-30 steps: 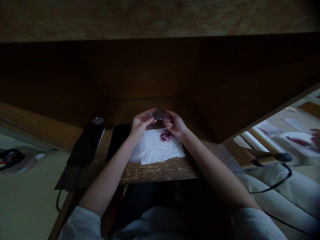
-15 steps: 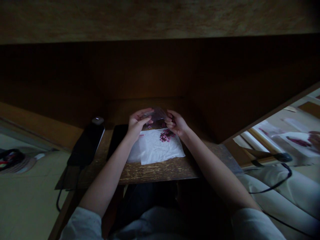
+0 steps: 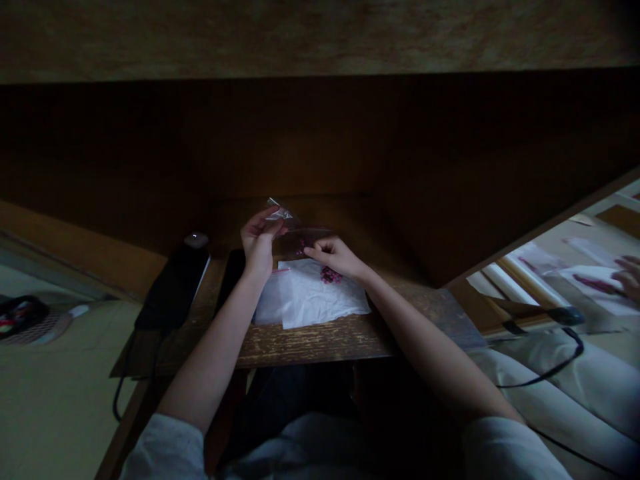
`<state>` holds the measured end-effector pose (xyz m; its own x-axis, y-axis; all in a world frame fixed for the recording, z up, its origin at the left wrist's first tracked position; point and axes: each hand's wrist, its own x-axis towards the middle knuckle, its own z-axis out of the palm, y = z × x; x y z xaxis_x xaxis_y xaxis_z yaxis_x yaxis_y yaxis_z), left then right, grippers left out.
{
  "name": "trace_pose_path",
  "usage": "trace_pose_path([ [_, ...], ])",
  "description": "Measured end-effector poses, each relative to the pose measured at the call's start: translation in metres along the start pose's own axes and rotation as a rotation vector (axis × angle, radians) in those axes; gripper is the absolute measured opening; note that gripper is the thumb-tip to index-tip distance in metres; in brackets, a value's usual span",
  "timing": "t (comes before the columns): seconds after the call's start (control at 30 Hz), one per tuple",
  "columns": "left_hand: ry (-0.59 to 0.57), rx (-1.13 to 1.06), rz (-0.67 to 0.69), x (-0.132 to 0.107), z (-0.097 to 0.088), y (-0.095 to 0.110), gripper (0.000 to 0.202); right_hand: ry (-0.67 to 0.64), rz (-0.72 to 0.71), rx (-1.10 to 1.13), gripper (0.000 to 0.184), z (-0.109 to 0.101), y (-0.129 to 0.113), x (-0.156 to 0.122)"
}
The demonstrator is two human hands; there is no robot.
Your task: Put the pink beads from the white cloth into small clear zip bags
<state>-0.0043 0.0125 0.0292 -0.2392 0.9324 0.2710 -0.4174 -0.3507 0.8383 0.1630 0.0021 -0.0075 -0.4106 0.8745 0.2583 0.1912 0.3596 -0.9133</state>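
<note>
The two hands are apart over the counter (image 3: 320,348), with a clear bag (image 3: 281,213) between them. The left hand (image 3: 257,243) pinches the bag between thumb and fingers, a bright crumpled corner poking up past the fingertips. The right hand (image 3: 334,255) is lower and nearer the cloth, fingers curled and thumb close to the forefinger; I cannot tell whether film is caught between them. The bag's outline fades into the dark wood behind, and the few pink specks near the right thumb (inside it, perhaps) are too small to make out. On the white cloth (image 3: 320,303) lies a pink cluster (image 3: 331,274), its top partly covered by the right hand and its separate pieces blurred. A translucent sleeve (image 3: 270,307) is just beside the cloth, its left side hidden by the left forearm, which also covers part of a dark slab (image 3: 230,273). Farther left, a black box (image 3: 173,287) with a cord touches, or nearly touches, a small lit gadget (image 3: 196,239). The basket (image 3: 37,327) on the floor is cut off at the left edge, and a co-worker's hand (image 3: 630,277) at the right edge.
</note>
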Motion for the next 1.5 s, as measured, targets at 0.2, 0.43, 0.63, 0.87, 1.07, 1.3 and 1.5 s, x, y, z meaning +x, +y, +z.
trace_pose_path([
  [0.2, 0.019, 0.02, 0.034, 0.0, -0.001, 0.001, 0.023, -0.083, 0.022, 0.054, 0.049, -0.004, -0.002, -0.002],
  [0.43, 0.018, 0.042, 0.038, -0.001, 0.0, 0.0, 0.021, -0.195, 0.149, 0.116, 0.048, -0.009, -0.013, -0.006],
  [0.63, 0.029, 0.061, 0.032, 0.0, 0.0, -0.001, 0.022, -0.213, 0.149, 0.146, 0.05, -0.01, -0.012, -0.006],
  [0.87, 0.02, 0.061, 0.052, -0.001, 0.0, -0.001, 0.021, -0.212, 0.213, 0.248, 0.046, -0.011, -0.009, -0.006],
  [1.07, 0.025, 0.092, 0.086, 0.001, 0.0, 0.002, 0.02, -0.202, 0.25, 0.38, 0.046, -0.011, -0.001, -0.005],
  [1.3, -0.037, 0.152, 0.123, -0.032, 0.009, 0.042, 0.023, -0.092, 0.293, 0.59, 0.04, -0.012, 0.004, 0.001],
  [1.5, -0.075, 0.332, -0.163, -0.108, -0.015, 0.055, 0.044, 0.056, 0.413, 0.842, 0.033, -0.017, 0.003, 0.005],
])
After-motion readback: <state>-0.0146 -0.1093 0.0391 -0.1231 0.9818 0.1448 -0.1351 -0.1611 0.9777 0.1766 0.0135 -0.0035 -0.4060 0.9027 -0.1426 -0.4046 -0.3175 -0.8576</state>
